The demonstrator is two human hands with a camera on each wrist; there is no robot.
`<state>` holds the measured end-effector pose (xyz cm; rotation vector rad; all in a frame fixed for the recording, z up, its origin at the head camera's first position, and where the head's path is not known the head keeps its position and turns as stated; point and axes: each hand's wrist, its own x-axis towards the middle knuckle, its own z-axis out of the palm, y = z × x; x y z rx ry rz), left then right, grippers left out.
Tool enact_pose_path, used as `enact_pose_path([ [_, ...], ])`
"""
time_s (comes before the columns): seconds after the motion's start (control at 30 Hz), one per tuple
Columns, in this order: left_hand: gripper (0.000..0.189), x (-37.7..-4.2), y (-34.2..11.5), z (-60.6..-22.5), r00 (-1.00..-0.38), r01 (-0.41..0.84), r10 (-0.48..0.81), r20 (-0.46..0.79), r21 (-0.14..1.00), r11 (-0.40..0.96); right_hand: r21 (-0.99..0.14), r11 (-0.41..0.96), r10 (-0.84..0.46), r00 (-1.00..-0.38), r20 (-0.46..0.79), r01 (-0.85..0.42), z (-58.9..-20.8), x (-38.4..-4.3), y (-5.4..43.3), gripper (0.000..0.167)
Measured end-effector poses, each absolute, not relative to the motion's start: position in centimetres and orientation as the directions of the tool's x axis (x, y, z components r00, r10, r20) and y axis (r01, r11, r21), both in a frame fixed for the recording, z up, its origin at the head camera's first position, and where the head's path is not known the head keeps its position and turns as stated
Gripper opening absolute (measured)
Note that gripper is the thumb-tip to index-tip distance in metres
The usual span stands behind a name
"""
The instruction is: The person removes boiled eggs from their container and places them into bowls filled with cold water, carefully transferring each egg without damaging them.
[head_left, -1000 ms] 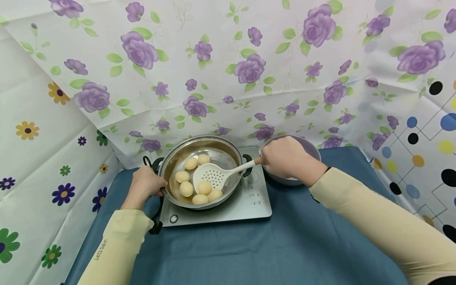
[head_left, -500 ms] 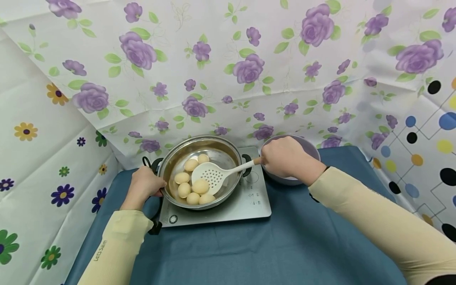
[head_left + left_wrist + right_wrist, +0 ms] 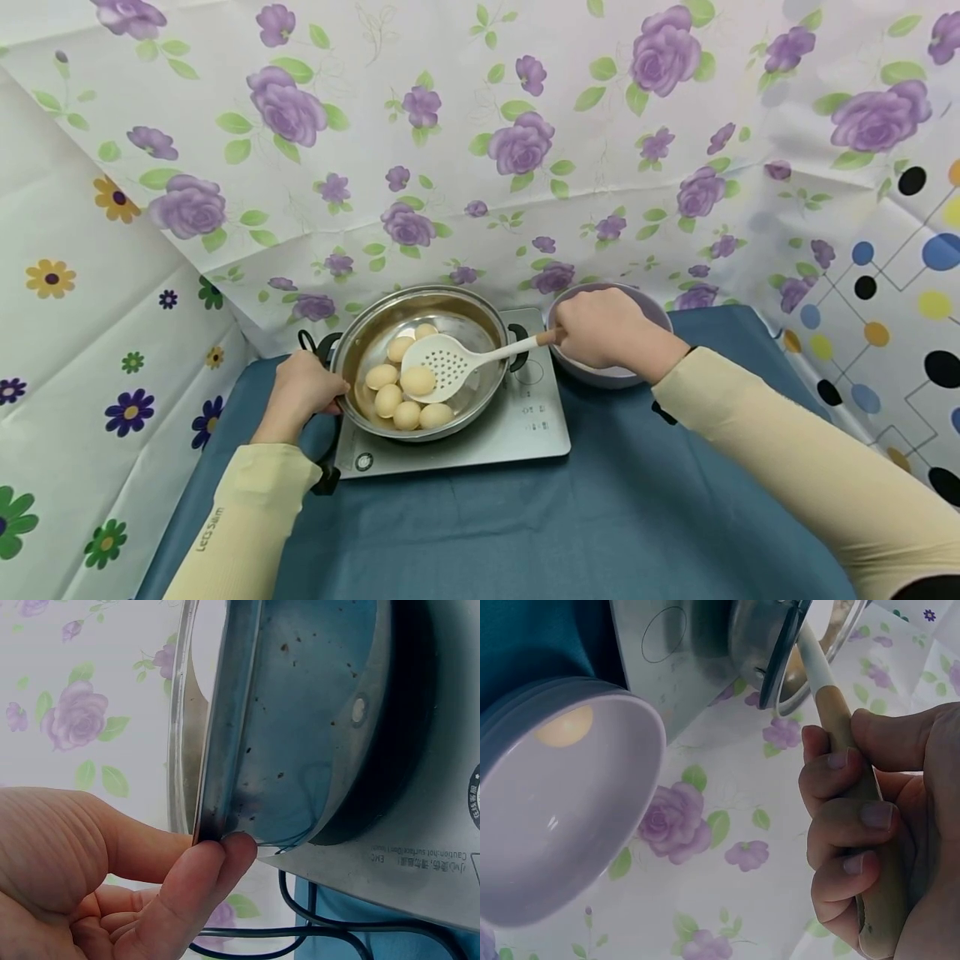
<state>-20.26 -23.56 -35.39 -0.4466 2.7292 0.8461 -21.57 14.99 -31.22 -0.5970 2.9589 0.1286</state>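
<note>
My right hand (image 3: 600, 327) grips the wooden handle (image 3: 862, 817) of a white skimmer (image 3: 450, 367), fingers curled around it. The skimmer's perforated head is in a steel pan (image 3: 480, 327), and one pale yellow egg (image 3: 418, 381) lies on its left part. Several more eggs (image 3: 387, 401) lie around the head inside the pan. My left hand (image 3: 303, 390) pinches the pan's rim at its left side; in the left wrist view the thumb is on one side of the rim (image 3: 212, 750) and fingertips (image 3: 238, 847) on the other.
The pan stands on a silver induction cooker (image 3: 536, 425). A grey-purple bowl (image 3: 660, 310) is to its right, partly below my right hand; one egg (image 3: 566, 726) lies in it. Black cables (image 3: 322, 928) run beside the cooker. Flower-printed sheets (image 3: 450, 167) enclose the blue-covered table (image 3: 525, 533).
The skimmer head has shifted slightly left and the egg on it has moved left and up. The eggs at the pan's near side have spread apart. My left hand keeps its hold.
</note>
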Motion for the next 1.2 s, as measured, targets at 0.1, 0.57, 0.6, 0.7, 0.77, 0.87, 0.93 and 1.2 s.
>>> enact_pose_path([
  [0.1, 0.023, -20.2, -23.6, -35.4, -0.924, -0.356, -0.214, -0.318, 0.505, 0.787, 0.047, 0.920, -0.380, -0.916, -0.125, -0.388, -31.3, -21.6, 15.2, 0.023],
  [0.57, 0.026, -20.3, -23.6, -35.2, -0.921, -0.361, -0.216, -0.325, 0.500, 0.787, 0.004, 0.931, -0.359, -0.921, -0.153, -0.364, -30.7, -21.8, 16.1, 0.022],
  [0.6, 0.026, -20.3, -23.6, -35.3, -0.921, -0.361, -0.215, -0.325, 0.500, 0.787, -0.002, 0.931, -0.360, -0.920, -0.154, -0.364, -30.6, -21.8, 16.2, 0.022],
  [0.7, 0.025, -20.3, -23.6, -35.4, -0.921, -0.360, -0.215, -0.324, 0.502, 0.787, -0.016, 0.931, -0.362, -0.921, -0.146, -0.364, -30.6, -21.8, 16.5, 0.022],
  [0.77, 0.024, -20.2, -23.6, -35.5, -0.922, -0.360, -0.215, -0.323, 0.503, 0.786, -0.024, 0.932, -0.361, -0.922, -0.137, -0.362, -30.5, -21.8, 16.8, 0.022],
  [0.87, 0.024, -20.2, -23.7, -35.5, -0.923, -0.357, -0.215, -0.319, 0.506, 0.785, -0.035, 0.935, -0.354, -0.926, -0.129, -0.353, -30.3, -21.8, 17.3, 0.023],
  [0.93, 0.024, -20.2, -23.7, -35.5, -0.924, -0.356, -0.215, -0.316, 0.507, 0.785, -0.043, 0.938, -0.347, -0.929, -0.130, -0.344, -30.2, -21.8, 17.7, 0.023],
  [1.2, 0.024, -20.2, -23.6, -35.4, -0.923, -0.360, -0.220, -0.316, 0.503, 0.785, -0.073, 0.950, -0.310, -0.941, -0.135, -0.303, -29.1, -21.6, 19.4, 0.027],
])
